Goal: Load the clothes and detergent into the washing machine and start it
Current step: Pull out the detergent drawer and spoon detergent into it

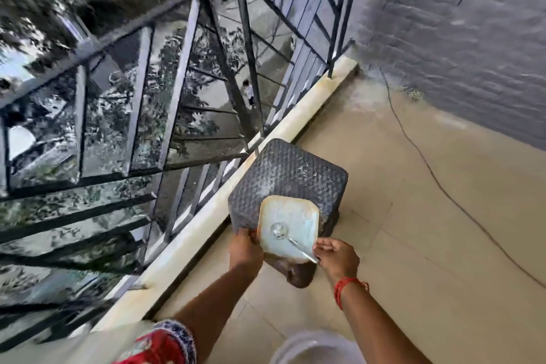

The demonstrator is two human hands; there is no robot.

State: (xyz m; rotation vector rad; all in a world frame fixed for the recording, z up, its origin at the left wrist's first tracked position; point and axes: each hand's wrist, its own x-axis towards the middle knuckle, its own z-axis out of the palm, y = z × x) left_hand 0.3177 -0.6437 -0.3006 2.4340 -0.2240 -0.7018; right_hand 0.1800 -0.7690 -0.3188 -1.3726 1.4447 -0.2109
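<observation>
Left hand [246,248] steadies detergent tub [289,229] on stool [288,174] | right hand [336,257] pinches spoon [295,242], ready to scoop.

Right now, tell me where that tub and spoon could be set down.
Free: the back half of the woven stool's top, beyond the white tub, and the bare tiles between the stool and the black cable. Crowded: the stool's near end, where the left hand grips the tub and the right hand pinches the spoon.
</observation>
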